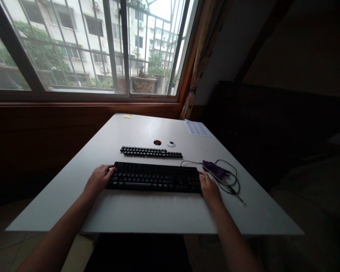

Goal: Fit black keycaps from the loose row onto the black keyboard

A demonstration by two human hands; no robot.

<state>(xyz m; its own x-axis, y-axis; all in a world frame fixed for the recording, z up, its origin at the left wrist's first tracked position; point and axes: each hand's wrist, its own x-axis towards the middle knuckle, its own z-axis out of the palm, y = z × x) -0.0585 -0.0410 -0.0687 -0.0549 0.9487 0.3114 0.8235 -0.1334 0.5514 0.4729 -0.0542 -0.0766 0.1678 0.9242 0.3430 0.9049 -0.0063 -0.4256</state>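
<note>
Two bare hands hold a long black plastic keyboard (155,180) by its ends on a broad white tabletop (136,211). The left hand (100,178) is closed around the keyboard's left end, thumb on top near the far corner; the right hand (211,189) holds the right end, fingers bent along its edge. Pale legends show on the keyboard's nearer rows, while its far strip is too dark to read.

Just beyond the keyboard, and apart from it, small black keycaps (151,152) stand in two close rows running nearly parallel to it. Farther past the keyboard are a round brown-rimmed hole (157,142) in the tabletop and, beside that, a flat white ring-shaped cover (171,144).

A thin black cable (192,162) leaves the keyboard's far side and loops to its right, where a crumpled purple cloth (215,169) and a slim, pale-tipped stick (239,198) lie among the coils. Well beyond the keyboard, a printed white paper sheet (198,129) rests to the right and a small yellow paper slip (127,116) to the left, before a barred sliding window (82,45).
</note>
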